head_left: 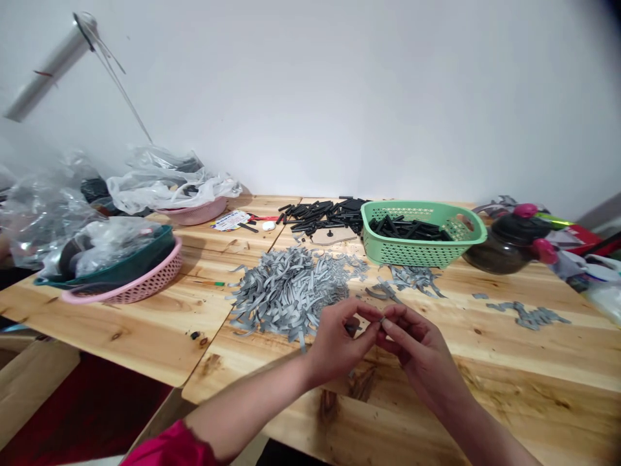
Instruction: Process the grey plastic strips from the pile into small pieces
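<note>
My left hand (342,338) and my right hand (416,342) meet above the wooden table, fingertips pinched together. Between them is a small grey piece (382,320), mostly hidden by the fingers; its exact kind cannot be made out. Just beyond my left hand lies a big heap of grey strips (286,291). A smaller cluster of grey strips (414,279) sits past my right hand, and flat short grey pieces (533,315) lie farther right.
A green basket (412,252) holds black bars, with a pile of black bars (325,213) beside it. Pink basket (145,285) and plastic bags (169,188) stand left. A dark round jar (504,243) stands right. The wooden table (557,375) has a seam and a left front edge.
</note>
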A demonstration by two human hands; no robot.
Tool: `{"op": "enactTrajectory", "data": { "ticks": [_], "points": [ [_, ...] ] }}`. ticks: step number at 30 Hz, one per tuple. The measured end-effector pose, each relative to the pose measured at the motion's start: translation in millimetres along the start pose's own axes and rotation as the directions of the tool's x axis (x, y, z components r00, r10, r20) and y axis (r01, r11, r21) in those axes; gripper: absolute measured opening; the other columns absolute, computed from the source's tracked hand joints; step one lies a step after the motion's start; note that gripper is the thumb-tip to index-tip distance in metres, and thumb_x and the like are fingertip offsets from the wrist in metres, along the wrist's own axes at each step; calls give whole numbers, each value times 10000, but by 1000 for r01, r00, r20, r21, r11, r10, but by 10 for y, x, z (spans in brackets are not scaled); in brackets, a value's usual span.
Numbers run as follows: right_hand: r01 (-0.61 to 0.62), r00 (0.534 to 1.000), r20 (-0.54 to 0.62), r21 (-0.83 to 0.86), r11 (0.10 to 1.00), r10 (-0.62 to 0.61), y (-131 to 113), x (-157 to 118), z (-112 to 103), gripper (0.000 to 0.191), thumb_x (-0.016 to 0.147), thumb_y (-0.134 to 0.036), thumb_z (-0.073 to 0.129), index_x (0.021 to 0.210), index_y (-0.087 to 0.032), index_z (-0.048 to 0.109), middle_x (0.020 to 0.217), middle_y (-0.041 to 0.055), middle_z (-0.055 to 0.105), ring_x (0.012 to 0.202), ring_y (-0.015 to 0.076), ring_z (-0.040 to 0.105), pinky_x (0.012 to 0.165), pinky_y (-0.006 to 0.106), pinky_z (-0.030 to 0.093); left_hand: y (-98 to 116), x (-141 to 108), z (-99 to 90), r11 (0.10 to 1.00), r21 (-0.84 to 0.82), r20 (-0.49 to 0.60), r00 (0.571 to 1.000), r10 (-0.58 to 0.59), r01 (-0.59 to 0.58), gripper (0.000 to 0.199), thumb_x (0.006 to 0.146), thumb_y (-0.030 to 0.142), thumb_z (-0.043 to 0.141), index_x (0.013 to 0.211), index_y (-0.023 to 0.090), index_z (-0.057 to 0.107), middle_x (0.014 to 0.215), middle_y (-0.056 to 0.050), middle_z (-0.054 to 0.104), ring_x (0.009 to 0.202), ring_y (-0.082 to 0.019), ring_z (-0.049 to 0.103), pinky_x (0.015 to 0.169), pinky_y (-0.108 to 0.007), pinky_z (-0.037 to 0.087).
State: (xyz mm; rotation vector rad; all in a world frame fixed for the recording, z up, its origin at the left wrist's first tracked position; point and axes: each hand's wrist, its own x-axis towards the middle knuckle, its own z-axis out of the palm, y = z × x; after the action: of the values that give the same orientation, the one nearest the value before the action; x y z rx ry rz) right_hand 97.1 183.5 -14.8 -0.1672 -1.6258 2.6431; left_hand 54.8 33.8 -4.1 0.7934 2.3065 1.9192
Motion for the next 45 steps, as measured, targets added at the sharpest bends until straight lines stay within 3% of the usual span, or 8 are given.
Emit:
{"op": "enactTrajectory", "data": {
  "ticks": [5, 15, 20, 25, 32, 38, 42, 45],
  "points": [
    [-18, 999, -43, -10, 1000, 18, 7, 3, -12, 259, 674, -317, 844, 850, -190, 702, 813, 47, 688, 693, 144, 664, 674, 278, 603, 15, 15, -3, 994, -94, 6, 999, -52, 52, 192, 826, 313, 660, 936, 158, 689, 856, -62, 701, 466, -30, 399, 444, -179, 279],
    [-18, 996, -85, 28, 999, 20, 61, 27, -67, 255, 619, -271, 870, 812, -213, 714, 820, 24, 676, 714, 142, 673, 656, 226, 608, 43, 8, 7, 998, -44, 1, 999, 54, -54, 148, 816, 239, 641, 906, 152, 719, 831, -62, 709, 593, -75, 524, 513, -183, 358],
    [-1, 992, -127, 5, 1000, 2, 122, 80, -141, 268, 638, -283, 860, 859, -248, 712, 892, 19, 688, 753, 147, 677, 672, 220, 612, -33, 53, 34, 964, -250, 31, 995, -91, 95, 260, 752, 329, 732, 933, 143, 741, 941, -90, 709, 475, -22, 400, 438, -180, 278],
    [-79, 985, -150, 52, 995, 86, 181, 202, -127, 306, 581, -286, 894, 800, -214, 694, 846, 14, 687, 719, 129, 665, 652, 188, 596, -126, 114, 57, 860, -478, -3, 979, -206, 180, 305, 672, 383, 797, 830, 126, 751, 789, -66, 698, 677, -120, 606, 637, -221, 452],
    [-108, 953, -261, 174, 979, 151, 298, 300, 20, 380, 501, -255, 930, 770, -182, 671, 806, -11, 680, 657, 80, 644, 647, 133, 574, -215, 177, 34, 733, -581, -36, 889, -456, 353, 312, 566, 371, 837, 755, 139, 749, 746, -37, 684, 715, -150, 596, 659, -250, 457],
    [26, 931, -364, 166, 986, 37, 414, 312, 132, 388, 502, -264, 930, 760, -177, 653, 729, -5, 683, 629, 104, 652, 643, 194, 587, -215, 190, 17, 777, -527, -135, 869, -475, 343, 201, 640, 291, 788, 757, 136, 736, 817, -54, 706, 835, -192, 629, 818, -294, 485],
    [63, 901, -433, 107, 992, -11, 462, 318, 222, 393, 500, -291, 929, 757, -172, 657, 721, 12, 684, 633, 135, 658, 580, 206, 577, -268, 213, 20, 760, -517, -81, 862, -501, 394, 199, 684, 289, 744, 781, 121, 701, 765, -50, 676, 680, -150, 594, 656, -258, 483],
    [61, 903, -429, 53, 997, -32, 468, 295, 252, 380, 531, -310, 917, 784, -169, 672, 754, 19, 688, 634, 121, 648, 564, 178, 559, -316, 230, 22, 794, -505, -60, 904, -424, 339, 147, 701, 248, 703, 757, 117, 669, 698, -28, 637, 599, -111, 534, 584, -223, 428]
  ]
}}
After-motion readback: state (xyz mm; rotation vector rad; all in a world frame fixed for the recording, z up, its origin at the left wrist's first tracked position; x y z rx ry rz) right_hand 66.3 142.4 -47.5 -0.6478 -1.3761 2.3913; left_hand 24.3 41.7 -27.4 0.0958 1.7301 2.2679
